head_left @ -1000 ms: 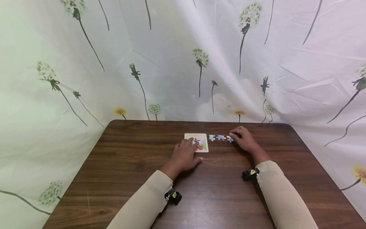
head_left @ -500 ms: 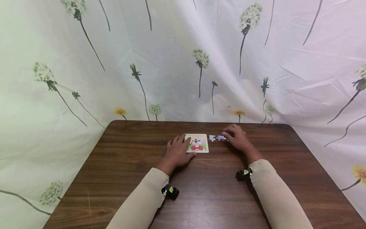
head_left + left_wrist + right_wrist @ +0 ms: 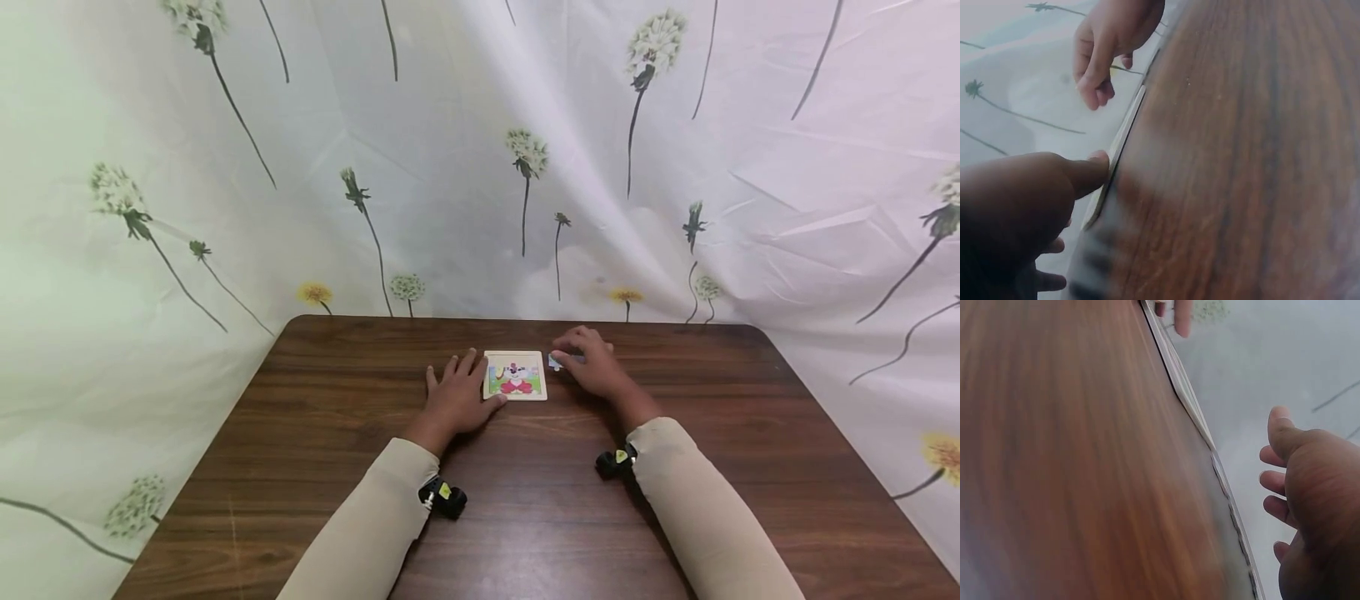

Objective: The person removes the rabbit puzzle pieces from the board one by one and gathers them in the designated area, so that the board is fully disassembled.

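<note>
In the head view a pale-framed puzzle board with a cartoon character in red lies flat near the table's far side. My left hand spreads its fingers along the board's left side. Its thumb is right at the board's near edge in the left wrist view. My right hand hovers over the row of jigsaw pieces just right of the board, fingers loosely bent, nothing visible in them. One blue piece shows beside its fingertips; the others are mostly hidden under the hand. The pieces' thin edges line up in the right wrist view.
The dark wooden table has rounded far corners. Behind it hangs a pale cloth printed with dandelions. Each wrist wears a small black camera, one on the left and one on the right.
My left hand has slid left off the board's picture, uncovering it. The right hand has moved left along the row from the far right piece towards the board. Board and pieces stay in place.
</note>
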Motion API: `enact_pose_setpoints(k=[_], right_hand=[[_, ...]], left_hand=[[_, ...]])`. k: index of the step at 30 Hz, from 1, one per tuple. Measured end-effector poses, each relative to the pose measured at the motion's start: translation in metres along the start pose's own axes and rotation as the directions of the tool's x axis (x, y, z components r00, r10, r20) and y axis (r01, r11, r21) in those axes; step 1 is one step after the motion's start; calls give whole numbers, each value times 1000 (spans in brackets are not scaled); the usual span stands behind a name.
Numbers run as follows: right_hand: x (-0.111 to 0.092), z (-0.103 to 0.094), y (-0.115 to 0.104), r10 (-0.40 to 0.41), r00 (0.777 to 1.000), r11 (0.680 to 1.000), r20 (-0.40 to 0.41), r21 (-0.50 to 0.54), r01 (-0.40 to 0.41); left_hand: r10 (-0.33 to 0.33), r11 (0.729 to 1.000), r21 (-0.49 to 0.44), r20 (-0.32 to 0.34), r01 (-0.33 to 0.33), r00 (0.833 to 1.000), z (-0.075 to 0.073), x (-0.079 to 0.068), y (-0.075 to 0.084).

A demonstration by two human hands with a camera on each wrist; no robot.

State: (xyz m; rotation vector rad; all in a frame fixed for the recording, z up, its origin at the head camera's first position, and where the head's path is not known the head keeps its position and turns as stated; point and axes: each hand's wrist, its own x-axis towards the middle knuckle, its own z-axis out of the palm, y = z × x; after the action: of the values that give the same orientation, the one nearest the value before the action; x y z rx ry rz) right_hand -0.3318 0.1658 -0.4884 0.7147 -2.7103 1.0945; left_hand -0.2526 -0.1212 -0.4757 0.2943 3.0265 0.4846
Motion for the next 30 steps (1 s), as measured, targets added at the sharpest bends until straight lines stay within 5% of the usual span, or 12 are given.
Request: enact_pose_setpoints(k=[7,15,30], right_hand=[[8,12,-13,-37,999,999,27,24,36],[17,27,-24,-53,996,999,65,-6,54],[30,50,-41,-91,985,996,146,21,89]], left_hand=[[99,995,31,-14,-99,995,1,-14,18],[297,952,70,14,-297,955,5,-27,33],[333,929,118,154,-352,930,8,-29,33]])
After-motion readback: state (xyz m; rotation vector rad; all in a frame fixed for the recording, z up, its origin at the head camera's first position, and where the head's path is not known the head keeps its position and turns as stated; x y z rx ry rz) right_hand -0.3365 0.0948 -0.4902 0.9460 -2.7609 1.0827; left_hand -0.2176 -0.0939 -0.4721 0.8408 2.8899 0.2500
